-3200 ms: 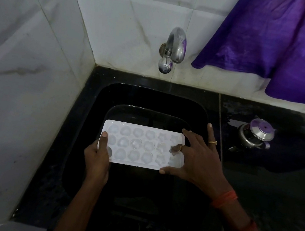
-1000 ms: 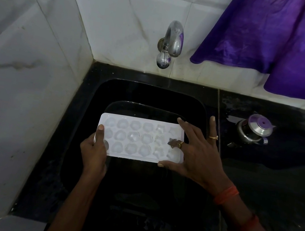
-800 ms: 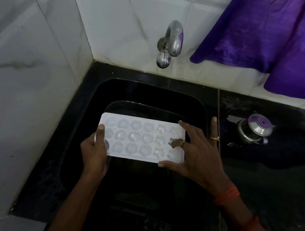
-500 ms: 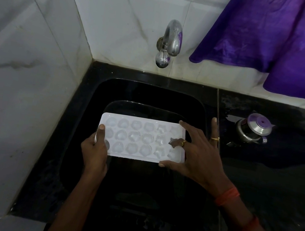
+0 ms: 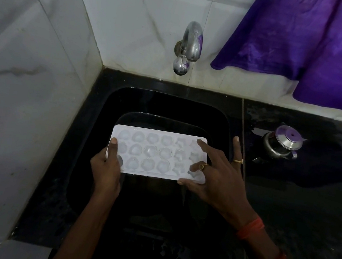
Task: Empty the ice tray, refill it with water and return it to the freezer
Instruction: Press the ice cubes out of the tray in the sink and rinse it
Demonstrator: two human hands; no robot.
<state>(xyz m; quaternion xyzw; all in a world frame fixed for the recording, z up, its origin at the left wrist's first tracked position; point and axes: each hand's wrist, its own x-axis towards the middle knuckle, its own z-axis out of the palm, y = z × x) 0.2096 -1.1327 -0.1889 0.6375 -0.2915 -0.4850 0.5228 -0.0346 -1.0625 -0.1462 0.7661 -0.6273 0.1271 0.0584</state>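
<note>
A white ice tray (image 5: 153, 152) with round and star-shaped cells is held level over the black sink (image 5: 105, 119). My left hand (image 5: 107, 168) grips its left end, thumb on top and fingers underneath. My right hand (image 5: 216, 176) lies spread over the tray's right end, with one finger bent down into a cell and the thumb along the near edge. Clear ice shows in the cells. The steel tap (image 5: 189, 45) sticks out of the tiled wall above, with no water running from it.
A small steel pot with a lid (image 5: 281, 143) stands on the wet black counter (image 5: 309, 205) right of the sink. A purple cloth (image 5: 311, 44) hangs on the back wall at upper right. White marble wall (image 5: 17, 84) closes the left side.
The tray and both hands have stayed almost still over the sink. The fingers of my right hand shifted slightly on the right-end cells.
</note>
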